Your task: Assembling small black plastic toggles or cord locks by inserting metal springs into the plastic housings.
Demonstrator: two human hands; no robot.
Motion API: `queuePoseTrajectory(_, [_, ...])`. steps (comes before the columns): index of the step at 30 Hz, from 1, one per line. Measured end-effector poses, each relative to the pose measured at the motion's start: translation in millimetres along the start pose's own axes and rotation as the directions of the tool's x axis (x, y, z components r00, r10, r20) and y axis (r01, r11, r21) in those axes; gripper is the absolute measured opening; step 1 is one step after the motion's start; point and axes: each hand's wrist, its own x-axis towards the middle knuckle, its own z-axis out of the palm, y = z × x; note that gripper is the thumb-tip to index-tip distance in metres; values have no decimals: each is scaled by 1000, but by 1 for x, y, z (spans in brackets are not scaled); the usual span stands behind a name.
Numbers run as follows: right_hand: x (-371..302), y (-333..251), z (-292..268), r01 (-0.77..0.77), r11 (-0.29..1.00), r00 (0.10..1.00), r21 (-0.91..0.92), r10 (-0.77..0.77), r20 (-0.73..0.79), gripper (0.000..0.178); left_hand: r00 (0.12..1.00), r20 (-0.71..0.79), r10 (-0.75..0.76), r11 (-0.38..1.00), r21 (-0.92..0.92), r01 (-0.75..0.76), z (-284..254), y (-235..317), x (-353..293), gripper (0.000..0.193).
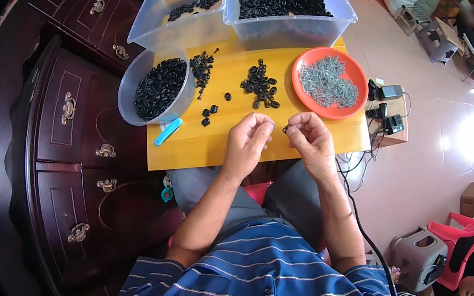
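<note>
Above the near edge of the yellow table, my left hand [248,142] is closed, thumb against curled fingers; whatever it may hold is hidden. Close beside it, my right hand [313,146] pinches a small black plastic piece [285,128] between thumb and fingertips. A pile of black oval pieces [261,85] lies just beyond my hands. To its left sit a few loose black pieces [208,115] and a heap of small black parts with stems [201,70]. An orange-red plate [299,91] of silver screws or pins [329,82] is beyond my right hand.
A round clear tub [128,95] of black pieces stands at the table's left, with a blue-handled tool [168,132] against it. Two clear bins [288,32] line the far edge. Dark wooden drawers [68,108] rise at left; black cables and adapters [388,114] lie at right.
</note>
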Motion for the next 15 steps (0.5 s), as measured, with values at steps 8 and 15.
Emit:
queuePoseTrajectory(8, [-4,1,0,4,999,999,-46,-6,-41,12,999,27,33,999,-27,-32,11,5,4,16])
queuePoseTrajectory(15, [-3,5,0,19,996,998,-91,-25,-55,12,999,33,30,999,10,-30,9,-1,5,14])
